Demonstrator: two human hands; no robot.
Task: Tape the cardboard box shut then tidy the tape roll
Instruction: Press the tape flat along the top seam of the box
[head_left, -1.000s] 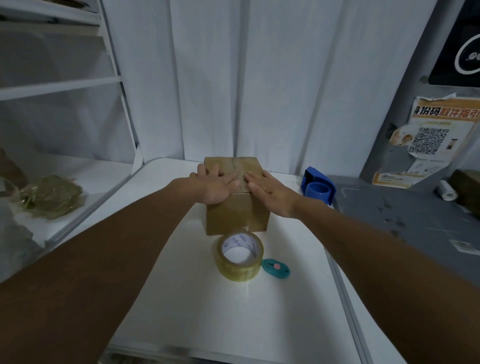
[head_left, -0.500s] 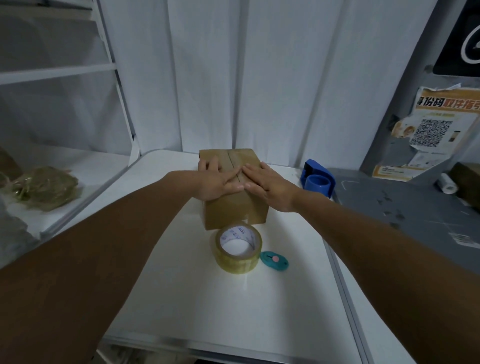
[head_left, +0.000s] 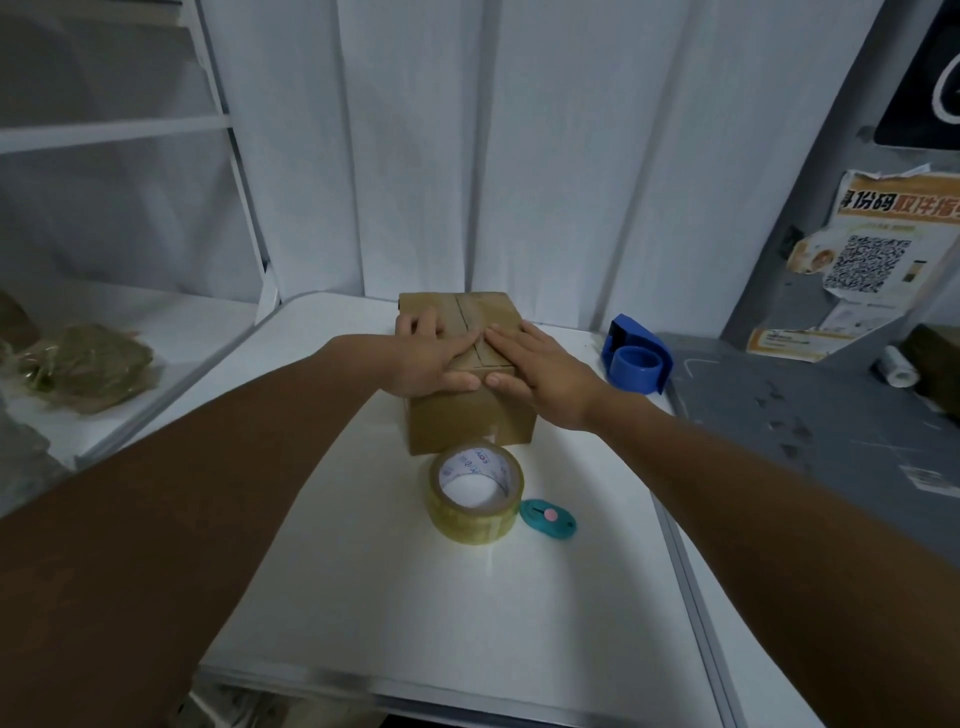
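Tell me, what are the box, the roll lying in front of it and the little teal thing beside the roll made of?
The box looks like brown cardboard, matt, with a glossy tape strip along its top seam. The tape roll seems clear yellowish plastic film wound on a white printed core, probably card. The teal cutter looks like smooth moulded plastic with a pink button.

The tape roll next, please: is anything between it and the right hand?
Nothing visible. The right hand lies flat on the box; the roll sits just before the box, the cutter beside it.
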